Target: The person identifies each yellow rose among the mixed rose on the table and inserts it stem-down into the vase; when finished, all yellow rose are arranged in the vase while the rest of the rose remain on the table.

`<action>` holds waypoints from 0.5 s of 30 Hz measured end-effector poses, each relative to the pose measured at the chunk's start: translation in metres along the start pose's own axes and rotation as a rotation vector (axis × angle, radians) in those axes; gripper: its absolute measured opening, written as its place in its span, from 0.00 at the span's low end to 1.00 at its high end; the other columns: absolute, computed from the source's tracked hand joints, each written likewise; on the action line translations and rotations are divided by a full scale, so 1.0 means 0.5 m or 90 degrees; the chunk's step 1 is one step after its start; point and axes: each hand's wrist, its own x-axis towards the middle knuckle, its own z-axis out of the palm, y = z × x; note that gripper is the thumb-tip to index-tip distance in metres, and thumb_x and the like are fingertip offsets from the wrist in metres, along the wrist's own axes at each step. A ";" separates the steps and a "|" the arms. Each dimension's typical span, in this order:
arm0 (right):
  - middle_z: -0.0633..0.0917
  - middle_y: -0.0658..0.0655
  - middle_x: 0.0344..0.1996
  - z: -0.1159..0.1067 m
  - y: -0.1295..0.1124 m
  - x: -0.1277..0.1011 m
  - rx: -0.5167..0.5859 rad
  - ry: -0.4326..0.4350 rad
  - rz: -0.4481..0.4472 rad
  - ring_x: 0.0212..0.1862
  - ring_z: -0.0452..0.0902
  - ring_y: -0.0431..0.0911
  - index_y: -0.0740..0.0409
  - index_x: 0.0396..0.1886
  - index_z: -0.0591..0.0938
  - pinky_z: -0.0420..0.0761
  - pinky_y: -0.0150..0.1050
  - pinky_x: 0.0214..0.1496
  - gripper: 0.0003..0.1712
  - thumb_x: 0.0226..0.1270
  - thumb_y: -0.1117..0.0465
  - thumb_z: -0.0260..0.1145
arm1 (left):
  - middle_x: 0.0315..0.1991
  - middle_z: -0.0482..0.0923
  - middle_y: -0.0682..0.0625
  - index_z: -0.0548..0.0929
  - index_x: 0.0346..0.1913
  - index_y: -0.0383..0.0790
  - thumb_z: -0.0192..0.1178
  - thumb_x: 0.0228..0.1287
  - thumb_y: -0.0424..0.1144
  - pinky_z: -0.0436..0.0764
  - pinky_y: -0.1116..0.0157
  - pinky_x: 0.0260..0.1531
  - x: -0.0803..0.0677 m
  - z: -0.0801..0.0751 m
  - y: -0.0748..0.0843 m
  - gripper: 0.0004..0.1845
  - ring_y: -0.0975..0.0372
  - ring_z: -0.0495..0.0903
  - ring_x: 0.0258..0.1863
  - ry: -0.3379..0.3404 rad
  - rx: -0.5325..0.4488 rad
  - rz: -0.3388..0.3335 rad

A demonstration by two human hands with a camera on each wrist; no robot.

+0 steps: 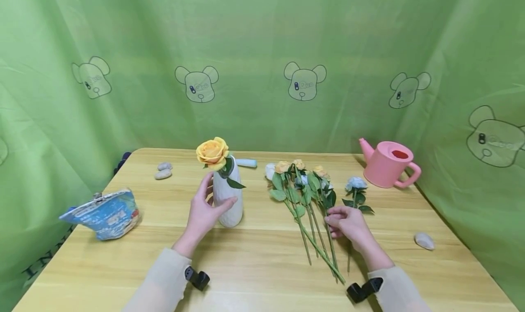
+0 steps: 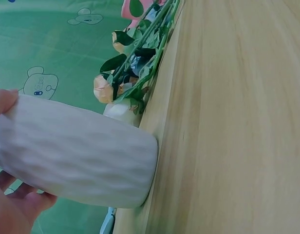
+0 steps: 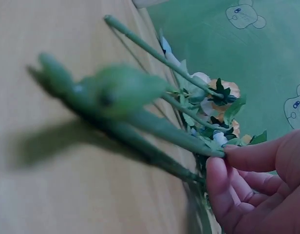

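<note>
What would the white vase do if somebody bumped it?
The white vase might tip rather than slide, since it looks tall and narrow. The yellow rose sticking out above its rim could make it a bit top-heavy. Still, the left hand gripping its side would probably help steady it.

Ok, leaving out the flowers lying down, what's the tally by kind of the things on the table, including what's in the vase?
White vase: 1
Yellow rose in it: 1
Pink watering can: 1
Blue bag: 1
Light blue object, partly hidden: 1
Stones or shells: 3
Total: 8
</note>
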 end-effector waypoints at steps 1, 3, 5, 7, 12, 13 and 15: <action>0.80 0.63 0.33 -0.001 -0.003 0.000 0.005 -0.001 -0.001 0.26 0.78 0.47 0.76 0.52 0.71 0.83 0.40 0.28 0.21 0.59 0.72 0.63 | 0.57 0.69 0.41 0.63 0.66 0.42 0.72 0.48 0.33 0.72 0.55 0.54 0.000 0.000 0.000 0.41 0.50 0.69 0.54 0.000 -0.001 0.000; 0.80 0.63 0.35 -0.004 -0.007 0.000 0.020 0.002 -0.003 0.26 0.78 0.46 0.76 0.53 0.71 0.83 0.39 0.29 0.22 0.59 0.73 0.63 | 0.57 0.70 0.41 0.63 0.66 0.42 0.72 0.48 0.34 0.72 0.55 0.54 0.000 0.000 -0.001 0.41 0.50 0.70 0.54 0.002 0.000 0.001; 0.80 0.62 0.35 -0.006 -0.013 -0.001 0.034 0.004 -0.005 0.26 0.78 0.46 0.75 0.53 0.71 0.83 0.39 0.29 0.23 0.59 0.73 0.63 | 0.57 0.69 0.42 0.63 0.66 0.43 0.72 0.48 0.34 0.71 0.55 0.54 -0.001 -0.001 -0.001 0.41 0.51 0.70 0.54 0.003 0.002 0.001; 0.79 0.61 0.34 -0.008 -0.020 -0.003 0.043 0.006 -0.012 0.26 0.78 0.45 0.75 0.54 0.70 0.83 0.39 0.29 0.23 0.59 0.72 0.63 | 0.58 0.69 0.42 0.63 0.66 0.42 0.72 0.48 0.35 0.71 0.54 0.55 -0.002 -0.001 0.000 0.41 0.51 0.69 0.55 0.003 0.004 0.000; 0.79 0.58 0.35 -0.007 -0.041 -0.012 0.064 0.011 -0.043 0.28 0.78 0.46 0.74 0.56 0.69 0.83 0.40 0.32 0.25 0.59 0.72 0.63 | 0.59 0.68 0.42 0.62 0.66 0.42 0.71 0.49 0.34 0.70 0.53 0.56 -0.002 -0.001 0.002 0.41 0.51 0.68 0.56 -0.005 -0.001 0.003; 0.79 0.59 0.36 -0.006 -0.044 -0.012 0.068 0.010 -0.050 0.28 0.79 0.46 0.74 0.56 0.69 0.83 0.40 0.32 0.25 0.59 0.71 0.64 | 0.59 0.68 0.42 0.62 0.66 0.42 0.71 0.50 0.34 0.69 0.53 0.56 -0.002 -0.001 0.002 0.41 0.50 0.68 0.56 -0.007 -0.004 0.005; 0.79 0.59 0.36 -0.003 -0.050 -0.013 0.075 0.004 -0.062 0.29 0.79 0.48 0.74 0.55 0.69 0.83 0.40 0.33 0.25 0.59 0.71 0.64 | 0.59 0.68 0.41 0.62 0.66 0.42 0.71 0.50 0.34 0.69 0.53 0.56 -0.001 0.000 0.001 0.40 0.50 0.68 0.56 -0.011 -0.010 0.008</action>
